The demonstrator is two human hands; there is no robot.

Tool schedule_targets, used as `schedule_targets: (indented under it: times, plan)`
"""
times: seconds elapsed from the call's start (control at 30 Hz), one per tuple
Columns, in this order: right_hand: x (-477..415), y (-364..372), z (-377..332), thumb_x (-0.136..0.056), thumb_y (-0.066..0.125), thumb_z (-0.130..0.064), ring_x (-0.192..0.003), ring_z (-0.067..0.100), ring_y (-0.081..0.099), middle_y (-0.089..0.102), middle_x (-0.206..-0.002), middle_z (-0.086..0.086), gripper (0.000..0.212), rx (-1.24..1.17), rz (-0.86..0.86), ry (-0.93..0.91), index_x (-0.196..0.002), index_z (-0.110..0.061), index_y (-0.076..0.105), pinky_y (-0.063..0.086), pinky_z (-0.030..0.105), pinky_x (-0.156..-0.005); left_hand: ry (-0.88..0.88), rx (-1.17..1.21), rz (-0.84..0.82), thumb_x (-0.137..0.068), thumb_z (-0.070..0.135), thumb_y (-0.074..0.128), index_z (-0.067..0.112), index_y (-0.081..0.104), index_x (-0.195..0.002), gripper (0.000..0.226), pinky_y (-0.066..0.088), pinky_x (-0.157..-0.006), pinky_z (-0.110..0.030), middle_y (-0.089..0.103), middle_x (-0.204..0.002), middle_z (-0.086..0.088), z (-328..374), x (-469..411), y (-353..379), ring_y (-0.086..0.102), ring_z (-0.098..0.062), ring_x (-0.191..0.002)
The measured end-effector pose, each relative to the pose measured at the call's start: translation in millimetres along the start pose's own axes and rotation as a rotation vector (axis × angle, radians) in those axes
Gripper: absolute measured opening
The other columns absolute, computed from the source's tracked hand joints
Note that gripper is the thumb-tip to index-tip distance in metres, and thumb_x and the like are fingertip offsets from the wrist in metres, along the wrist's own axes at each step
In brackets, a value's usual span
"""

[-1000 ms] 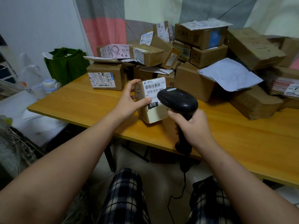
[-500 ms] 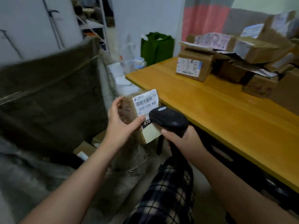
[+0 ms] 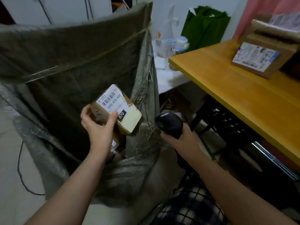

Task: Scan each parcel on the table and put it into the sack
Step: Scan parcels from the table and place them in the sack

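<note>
Head camera, looking down past both forearms. The left hand (image 3: 97,125) grips a small cardboard parcel (image 3: 120,109): the thumb presses on its labelled top face and the other fingers curl round its left edge. The parcel tilts up and away from those fingers. Its white label carries a barcode and the text "070-070-A80", and the thumb tip touches a black tag reading "070". The parcel is in the air over the open mouth of a large grey-green woven sack (image 3: 73,62), whose far wall rises behind the fingers and whose frayed edge hangs just right of the parcel. Below the left wrist, deep in the sack, parts of other boxes (image 3: 116,148) show dimly.

The right hand (image 3: 181,138) is wrapped round the handle of a black handheld scanner (image 3: 168,124). The scanner's rounded head rises above the fingers, just right of the sack's edge and apart from the parcel.

Right of the right hand runs a yellow wooden table (image 3: 243,98). On its far end, well apart from both hands, sits a labelled brown box (image 3: 258,60). Beyond the table corner stand a green bag (image 3: 204,26) and a small bottle (image 3: 180,43). Plaid trousers (image 3: 191,208) show beneath the right forearm. A thin black cable (image 3: 21,176) lies on the floor left of the left forearm.
</note>
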State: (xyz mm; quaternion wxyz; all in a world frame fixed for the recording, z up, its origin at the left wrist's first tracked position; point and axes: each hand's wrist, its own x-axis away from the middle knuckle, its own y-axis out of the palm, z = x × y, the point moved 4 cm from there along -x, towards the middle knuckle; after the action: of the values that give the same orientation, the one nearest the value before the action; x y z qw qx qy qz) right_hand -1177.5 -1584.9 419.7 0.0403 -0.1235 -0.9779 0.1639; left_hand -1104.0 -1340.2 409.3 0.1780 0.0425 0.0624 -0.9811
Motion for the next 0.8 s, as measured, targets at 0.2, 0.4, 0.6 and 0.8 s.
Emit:
schedule_targets:
  times: [0.2, 0.4, 0.6, 0.8]
  plan:
    - [-9, 26, 6, -0.081, 0.077, -0.021, -0.101, 0.013, 0.062, 0.065, -0.106, 0.005, 0.028, 0.023, -0.080, 0.002, -0.105, -0.021, 0.063, 0.053, 0.027, -0.086, -0.110, 0.177, -0.071, -0.067, 0.049, 0.071, 0.042, 0.035, -0.123, 0.066, 0.049, -0.099, -0.043, 0.047, -0.132, -0.005, -4, 8, -5, 0.058, -0.016, -0.115]
    - [-7, 31, -4, -0.075, 0.079, -0.039, -0.107, 0.017, 0.060, 0.062, -0.116, 0.009, 0.050, 0.009, -0.042, -0.017, -0.116, -0.018, 0.059, 0.052, 0.038, -0.093, -0.021, 0.242, -0.015, -0.088, 0.021, 0.067, 0.030, 0.030, -0.134, 0.060, 0.053, -0.094, -0.032, 0.050, -0.126, 0.001, 25, 6, -12, 0.059, -0.004, -0.109]
    - [-7, 18, 4, -0.082, 0.077, -0.026, -0.106, 0.014, 0.061, 0.063, -0.115, 0.004, 0.044, -0.083, -0.028, 0.062, -0.120, -0.017, 0.058, 0.051, 0.027, -0.084, 0.038, 0.027, 0.135, -0.075, 0.035, 0.078, 0.033, 0.028, -0.139, 0.081, 0.042, -0.098, -0.021, 0.028, -0.143, -0.002, 8, 7, -26, 0.043, -0.013, -0.126]
    - [-9, 16, 10, -0.081, 0.077, -0.020, -0.097, 0.008, 0.062, 0.066, -0.103, -0.004, 0.034, -0.137, -0.081, 0.113, -0.109, -0.025, 0.059, 0.047, 0.012, -0.072, -0.256, -0.178, -0.022, -0.070, 0.039, 0.082, 0.029, 0.032, -0.134, 0.082, 0.038, -0.106, -0.038, 0.029, -0.138, -0.011, -31, 4, 11, 0.039, -0.029, -0.125]
